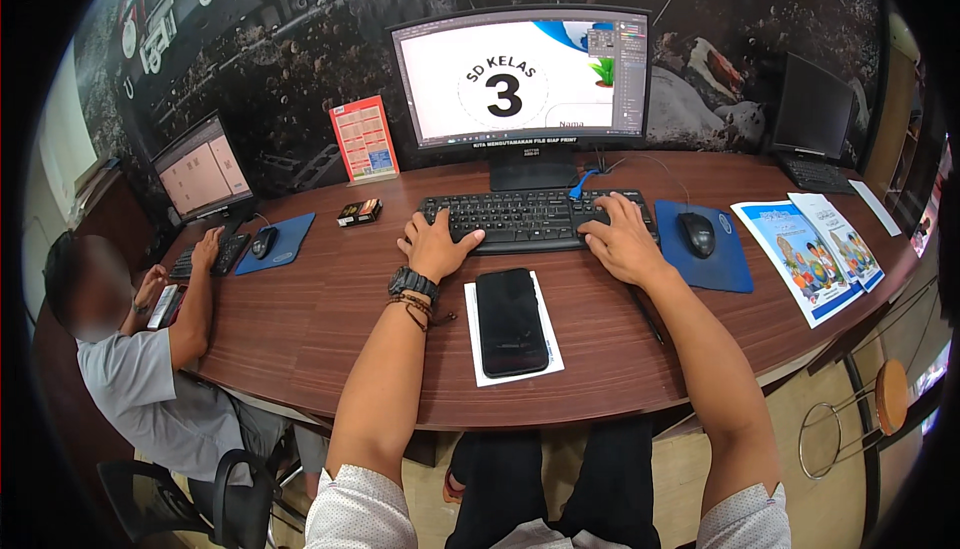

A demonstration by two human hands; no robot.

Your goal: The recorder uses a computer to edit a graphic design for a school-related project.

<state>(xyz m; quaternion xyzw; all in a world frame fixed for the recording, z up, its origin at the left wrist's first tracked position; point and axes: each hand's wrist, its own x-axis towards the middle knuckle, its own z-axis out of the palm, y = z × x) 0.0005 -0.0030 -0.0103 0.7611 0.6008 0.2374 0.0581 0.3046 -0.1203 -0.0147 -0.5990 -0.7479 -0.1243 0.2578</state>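
Observation:
A black keyboard (515, 217) lies on the dark wooden desk in front of a lit monitor (520, 79). At its left end rests my left hand (437, 245), fingers spread over the keys, a black watch and bracelets on the wrist. My right hand (622, 239) lies at the number-pad end, fingers apart and touching the keys. Neither hand holds anything. On the screen is a design page with a large black numeral inside a circle, and tool panels at the right. Between my forearms a black phone (513, 322) lies on white paper (472, 327).
A black mouse (697, 236) sits on a blue pad (735, 264). Booklets (800, 259) lie farther right, near a laptop (815, 104). A red calendar (364, 139) and small box (360, 212) stand left. A co-worker (160, 379) sits at another computer. A stool (890, 397) stands right.

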